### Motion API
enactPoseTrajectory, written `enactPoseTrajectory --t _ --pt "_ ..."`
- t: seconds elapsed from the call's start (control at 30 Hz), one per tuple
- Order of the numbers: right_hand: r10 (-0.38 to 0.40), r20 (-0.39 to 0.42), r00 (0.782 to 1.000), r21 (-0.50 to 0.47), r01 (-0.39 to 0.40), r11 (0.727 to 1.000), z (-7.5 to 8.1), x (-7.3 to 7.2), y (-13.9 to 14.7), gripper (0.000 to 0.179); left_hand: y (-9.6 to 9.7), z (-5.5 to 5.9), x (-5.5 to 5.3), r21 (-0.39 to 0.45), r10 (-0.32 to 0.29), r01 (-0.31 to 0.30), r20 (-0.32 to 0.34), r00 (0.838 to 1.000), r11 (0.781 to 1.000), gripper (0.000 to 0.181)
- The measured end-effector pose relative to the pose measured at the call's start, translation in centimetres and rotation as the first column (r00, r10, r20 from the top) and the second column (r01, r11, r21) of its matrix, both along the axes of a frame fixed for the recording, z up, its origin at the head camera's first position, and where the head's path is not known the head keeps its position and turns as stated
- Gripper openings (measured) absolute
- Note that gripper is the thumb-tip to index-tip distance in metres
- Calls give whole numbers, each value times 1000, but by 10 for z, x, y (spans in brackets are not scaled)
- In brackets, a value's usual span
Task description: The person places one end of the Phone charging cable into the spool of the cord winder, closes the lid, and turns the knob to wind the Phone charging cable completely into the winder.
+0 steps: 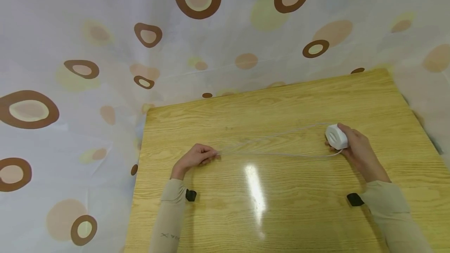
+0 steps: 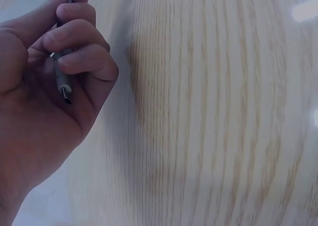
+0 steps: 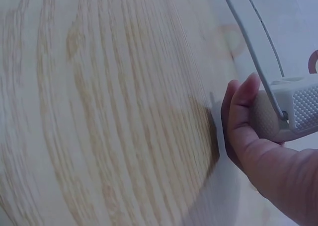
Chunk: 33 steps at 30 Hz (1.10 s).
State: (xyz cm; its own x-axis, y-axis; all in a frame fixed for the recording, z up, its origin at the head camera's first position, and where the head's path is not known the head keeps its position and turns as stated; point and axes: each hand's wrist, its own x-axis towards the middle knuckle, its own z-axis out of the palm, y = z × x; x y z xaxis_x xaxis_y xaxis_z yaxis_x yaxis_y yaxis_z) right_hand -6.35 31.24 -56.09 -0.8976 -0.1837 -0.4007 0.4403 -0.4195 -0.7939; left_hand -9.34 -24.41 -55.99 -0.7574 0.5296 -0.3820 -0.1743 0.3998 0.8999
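A white, roughly hexagonal cable case (image 1: 336,136) sits in my right hand (image 1: 359,149), whose fingers and thumb grip it. In the right wrist view, the case (image 3: 305,107) has dimpled sides, and a thin cable (image 3: 254,54) enters it through a small slot. Two light strands stretch leftward across to my left hand (image 1: 197,156), which pinches their joined end. The left wrist view shows a plug (image 2: 63,82) with a metal tip lying under the curled fingers, pointing back toward the palm.
Both hands are over a wood-grain table (image 1: 225,206) with a bright light reflection. Patterned white sheeting (image 1: 239,30) with brown and peach circles rises behind the table and along its sides. A black strap piece (image 1: 191,195) shows at the left wrist.
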Motion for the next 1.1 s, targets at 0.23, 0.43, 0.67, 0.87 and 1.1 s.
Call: enactPoseTrajectory --t 0.23,0.43,0.67,0.87,1.1 --pt "-12 35 999 -15 12 1000 2 1 4 20 -1 5 0 -17 -73 74 43 996 997 35" --pt "-9 34 999 -10 9 1000 2 1 3 20 -5 8 1 -14 -100 101 72 992 995 36" --pt "-22 38 999 -30 23 999 1 3 2 19 -5 5 2 -14 -82 83 99 992 996 36" --pt "41 12 999 -108 -40 993 -2 5 2 25 -3 2 -1 -66 -9 12 39 999 998 35" --pt "119 -68 991 -241 -132 962 -6 0 -8 35 3 2 -13 -128 178 -197 -151 972 972 35"
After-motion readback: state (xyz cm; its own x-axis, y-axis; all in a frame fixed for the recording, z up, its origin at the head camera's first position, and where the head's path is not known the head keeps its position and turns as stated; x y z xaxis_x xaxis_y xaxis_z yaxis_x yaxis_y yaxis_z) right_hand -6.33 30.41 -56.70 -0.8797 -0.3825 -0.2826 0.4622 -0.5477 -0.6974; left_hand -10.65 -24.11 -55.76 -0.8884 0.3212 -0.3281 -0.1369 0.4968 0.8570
